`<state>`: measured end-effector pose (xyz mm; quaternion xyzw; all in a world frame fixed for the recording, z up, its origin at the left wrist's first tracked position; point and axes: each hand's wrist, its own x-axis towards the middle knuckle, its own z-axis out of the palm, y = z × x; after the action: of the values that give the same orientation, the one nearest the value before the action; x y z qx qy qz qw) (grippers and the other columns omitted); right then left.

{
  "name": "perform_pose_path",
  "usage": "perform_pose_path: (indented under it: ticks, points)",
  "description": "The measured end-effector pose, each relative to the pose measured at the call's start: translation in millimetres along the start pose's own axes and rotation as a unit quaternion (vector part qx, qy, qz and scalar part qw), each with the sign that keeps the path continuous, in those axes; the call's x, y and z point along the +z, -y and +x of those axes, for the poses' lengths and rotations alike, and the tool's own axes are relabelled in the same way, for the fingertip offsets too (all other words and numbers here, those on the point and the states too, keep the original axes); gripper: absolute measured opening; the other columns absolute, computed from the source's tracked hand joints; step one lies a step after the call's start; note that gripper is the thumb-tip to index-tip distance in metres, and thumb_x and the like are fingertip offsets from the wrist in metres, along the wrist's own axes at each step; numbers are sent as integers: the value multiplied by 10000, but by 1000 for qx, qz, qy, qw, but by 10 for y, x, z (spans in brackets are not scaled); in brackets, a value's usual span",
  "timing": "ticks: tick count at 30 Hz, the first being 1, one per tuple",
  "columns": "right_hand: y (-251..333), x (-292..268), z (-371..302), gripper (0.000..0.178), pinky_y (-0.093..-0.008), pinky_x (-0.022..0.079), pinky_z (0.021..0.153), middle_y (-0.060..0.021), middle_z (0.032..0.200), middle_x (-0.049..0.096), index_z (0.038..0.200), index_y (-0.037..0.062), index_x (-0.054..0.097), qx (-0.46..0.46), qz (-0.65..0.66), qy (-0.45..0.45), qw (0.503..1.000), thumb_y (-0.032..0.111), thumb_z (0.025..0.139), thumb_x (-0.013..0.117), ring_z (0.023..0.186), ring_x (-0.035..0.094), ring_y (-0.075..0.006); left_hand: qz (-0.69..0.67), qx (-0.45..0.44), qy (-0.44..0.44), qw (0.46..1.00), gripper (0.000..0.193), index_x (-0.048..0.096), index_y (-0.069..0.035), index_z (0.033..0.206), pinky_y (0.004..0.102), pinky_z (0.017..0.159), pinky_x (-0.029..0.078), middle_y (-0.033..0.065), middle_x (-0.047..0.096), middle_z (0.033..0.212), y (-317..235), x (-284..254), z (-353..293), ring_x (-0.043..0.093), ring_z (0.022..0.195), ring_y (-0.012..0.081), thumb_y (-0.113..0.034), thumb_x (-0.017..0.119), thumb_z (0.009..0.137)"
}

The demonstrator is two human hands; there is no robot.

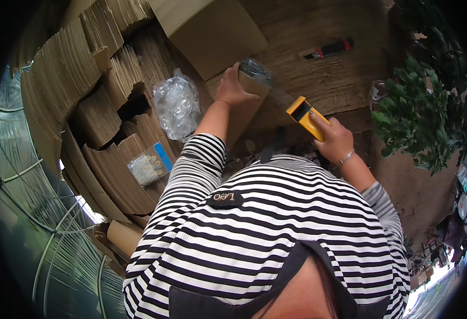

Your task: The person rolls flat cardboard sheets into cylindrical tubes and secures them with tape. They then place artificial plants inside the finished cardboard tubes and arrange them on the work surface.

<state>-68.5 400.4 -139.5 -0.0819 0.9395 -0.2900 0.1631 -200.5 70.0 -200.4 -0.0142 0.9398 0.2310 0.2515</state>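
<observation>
My left hand (pixel 232 87) grips the side of a narrow cardboard box (pixel 252 93), its fingers over the far edge and its thumb along the near face. Shiny clear tape (pixel 257 72) covers the box's far end. From there a see-through strip runs toward a yellow and black tape dispenser (pixel 309 118). My right hand (pixel 335 139) is closed around the dispenser's yellow handle, to the right of the box. The dispenser stands apart from the box. Beyond both hands lies a red and black utility knife (pixel 330 49), untouched.
Stacked flat cardboard (pixel 66 64) rises along the left. A crumpled clear plastic bag (pixel 176 106) and a clear packet with a blue edge (pixel 151 164) rest on it. A larger cardboard piece (pixel 217 40) lies at the back. Leafy green branches (pixel 417 109) fill the right side of the wooden tabletop (pixel 297 74).
</observation>
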Motion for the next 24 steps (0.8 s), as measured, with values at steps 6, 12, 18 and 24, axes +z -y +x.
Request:
perform_pose_path:
  ticks: [6, 12, 18, 24]
  points:
    - [114, 579, 813, 746, -425, 571, 707, -100, 934, 602, 1412, 385, 550, 2, -12, 47, 999, 219, 735, 813, 827, 680, -305, -266, -14, 179, 947, 1174, 292, -90, 1580, 378, 1179, 345, 172, 438, 1532, 821, -239, 576, 419, 1428, 285, -249, 936, 610]
    - [485, 775, 1261, 736, -437, 573, 722, -115, 955, 611, 1421, 400, 537, 9, 16, 28, 999, 254, 751, 803, 829, 685, -318, -208, -92, 108, 968, 1041, 307, -85, 1583, 359, 1165, 367, 109, 442, 1551, 878, -719, 622, 431, 1422, 270, -199, 879, 720]
    - [835, 687, 1512, 708, -436, 568, 745, -117, 958, 613, 1410, 387, 558, 8, 48, 6, 999, 240, 757, 788, 847, 682, -324, 130, -53, -25, 990, 1294, 115, -190, 1619, 488, 1187, 307, 195, 253, 1615, 405, -395, 366, 287, 1484, 368, -511, 875, 623]
    - [918, 70, 1308, 715, -419, 562, 697, -102, 916, 596, 1390, 345, 591, -20, 57, 7, 998, 178, 720, 776, 793, 667, -302, 68, -37, -108, 991, 1244, 193, -176, 1582, 514, 1161, 322, 142, 324, 1560, 391, -287, 362, 334, 1446, 353, -524, 871, 599]
